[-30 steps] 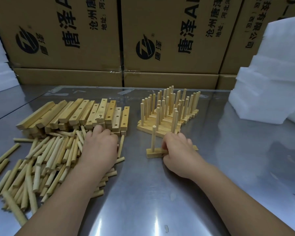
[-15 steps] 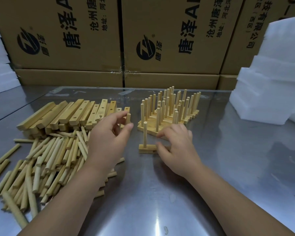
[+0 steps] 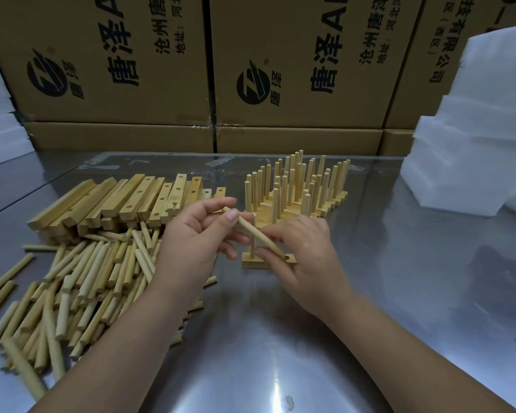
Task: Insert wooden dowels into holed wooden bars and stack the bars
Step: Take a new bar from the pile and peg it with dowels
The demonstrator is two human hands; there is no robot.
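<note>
Near the middle of the metal table (image 3: 280, 338), both hands are meeting over one holed bar (image 3: 252, 263), which is lying flat with its long axis running left to right. An upright dowel (image 3: 252, 245) is already standing in the bar's left end, while the open hole (image 3: 287, 258) at its right end is showing just past the right hand's fingertips. The left hand (image 3: 191, 242) is pinching the upper end of a second dowel (image 3: 243, 223) between thumb and forefinger. The right hand (image 3: 310, 260) is closing its forefinger and thumb on the lower part, and its palm is hiding the bar's middle. This dowel is slanting, its long axis running from far left down to near right, so its lower tip is pointing toward the open hole and lying just left of it. Judged from this, the coming move is turning on tipping the dowel upright and shifting the tip slightly right; the right hand is the nearer one to the hole. Loose dowels (image 3: 87, 278) and unfilled bars (image 3: 125, 201) are lying to the left, and finished bars (image 3: 298, 189) are standing stacked beyond.
</note>
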